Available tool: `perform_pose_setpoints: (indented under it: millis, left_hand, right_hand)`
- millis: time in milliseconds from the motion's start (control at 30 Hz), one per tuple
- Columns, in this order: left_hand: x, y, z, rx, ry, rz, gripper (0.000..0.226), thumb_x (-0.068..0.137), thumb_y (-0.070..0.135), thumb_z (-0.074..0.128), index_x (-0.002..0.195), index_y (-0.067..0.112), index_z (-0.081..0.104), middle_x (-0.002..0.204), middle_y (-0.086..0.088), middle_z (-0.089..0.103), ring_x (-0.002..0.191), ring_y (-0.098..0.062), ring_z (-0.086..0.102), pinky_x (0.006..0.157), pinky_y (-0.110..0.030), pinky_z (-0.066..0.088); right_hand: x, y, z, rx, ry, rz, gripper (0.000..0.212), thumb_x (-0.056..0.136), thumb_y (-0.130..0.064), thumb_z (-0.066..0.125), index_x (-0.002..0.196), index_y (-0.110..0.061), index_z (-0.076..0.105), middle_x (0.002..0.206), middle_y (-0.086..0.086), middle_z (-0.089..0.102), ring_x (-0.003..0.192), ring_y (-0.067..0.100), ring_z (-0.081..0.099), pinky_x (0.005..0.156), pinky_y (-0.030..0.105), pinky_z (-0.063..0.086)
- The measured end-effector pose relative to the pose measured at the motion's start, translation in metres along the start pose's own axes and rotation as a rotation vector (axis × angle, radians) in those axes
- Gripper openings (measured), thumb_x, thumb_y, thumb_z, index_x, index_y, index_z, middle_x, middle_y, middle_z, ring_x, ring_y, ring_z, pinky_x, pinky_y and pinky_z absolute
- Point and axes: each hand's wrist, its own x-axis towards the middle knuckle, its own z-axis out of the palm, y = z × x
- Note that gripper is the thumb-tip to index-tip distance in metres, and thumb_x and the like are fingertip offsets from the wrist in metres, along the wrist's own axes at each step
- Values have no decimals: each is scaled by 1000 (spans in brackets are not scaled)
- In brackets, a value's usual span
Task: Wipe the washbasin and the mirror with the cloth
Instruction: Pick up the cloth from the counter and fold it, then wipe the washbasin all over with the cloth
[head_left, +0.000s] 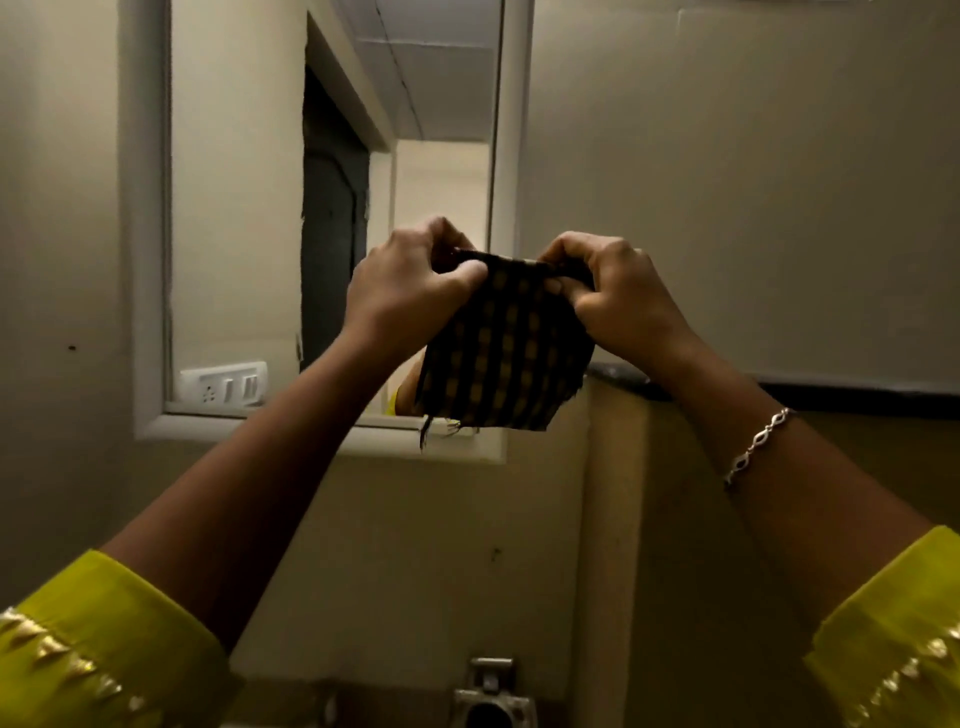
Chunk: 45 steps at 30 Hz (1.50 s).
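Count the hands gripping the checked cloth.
2. The left hand pinches the cloth at its top left edge; the right hand pinches its top right edge. No other hand shows.

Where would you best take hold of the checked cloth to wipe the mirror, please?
Probably along its top edge, coming from the near side, as now: the left hand and right hand pinch the upper corners of the cloth. It hangs limp with a frayed lower edge, so the stretched top gives a firm hold.

Cloth (506, 358): woven checked fabric, frayed edge. Mirror (249, 208): glossy glass. Bracelet (756, 447): shiny metal.
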Motion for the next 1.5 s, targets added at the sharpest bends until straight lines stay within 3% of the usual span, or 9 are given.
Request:
perform_pose_setpoints:
  millis: [100,233,367,500,600,833,1200,1333,1500]
  left_hand:
    - [-16,-11,-21,-16,-216,-62,37,72,51,72,94,22,65,94,-3,68,94,-23,67,83,-42,56]
    - [-42,-29,-43,-32,-490,-130,10,81,21,74,83,22,65,79,6,63,73,-3,61,64,-14,49]
    - [-72,-53,-59,12,-538,-243,11,89,14,67,81,20,61,79,5,59,74,-7,56,63,-18,43]
    - [-103,-84,-72,25,-530,-378,17,91,15,64,78,24,58,82,5,57,81,-9,55,71,-21,46]
    - [-124,-104,-81,27,-554,-459,21,93,17,63,76,26,55,82,6,57,80,-7,54,71,-21,45]
    - [-150,-132,-106,27,-610,-533,21,96,17,59,76,24,55,82,3,57,79,-9,55,69,-22,44]
    - [-164,-158,-142,-70,-676,-628,17,95,14,60,80,20,59,84,0,61,82,-12,58,72,-22,45]
    - [-166,-169,-154,-89,-689,-655,8,95,12,58,94,15,65,100,-9,69,98,-22,64,87,-32,50]
    - [-166,-177,-161,-164,-732,-681,15,97,14,54,103,27,61,102,4,69,97,-9,65,82,-22,53]
  right_hand:
    - [-15,-13,23,70,-82,41,15,88,-7,53,92,-19,61,91,5,65,88,21,61,77,38,54]
    - [-39,-35,59,175,-215,76,17,88,-7,54,93,-22,60,91,-6,61,92,14,58,76,24,52]
    - [-63,-53,96,302,-308,143,16,86,-10,58,94,-23,60,98,-8,57,99,10,54,88,26,48]
    - [-106,-65,128,420,-44,264,21,83,-14,62,99,-26,55,108,-8,55,98,3,52,81,19,48]
    - [-151,-85,154,610,136,439,18,84,-6,59,85,-24,61,87,-8,63,81,1,58,70,14,49]
    - [-198,-116,224,909,76,903,19,86,-9,59,87,-27,62,94,-7,66,93,6,59,71,16,44]
    - [-186,-136,251,983,-10,845,6,84,-16,61,80,-15,65,91,2,67,93,17,62,63,11,48]
    - [-176,-132,254,850,-43,696,5,79,-23,63,78,-18,63,113,-10,56,111,9,51,90,32,47]
    - [-159,-137,245,848,-132,463,9,86,-17,56,79,-18,61,79,-3,65,74,3,61,67,18,51]
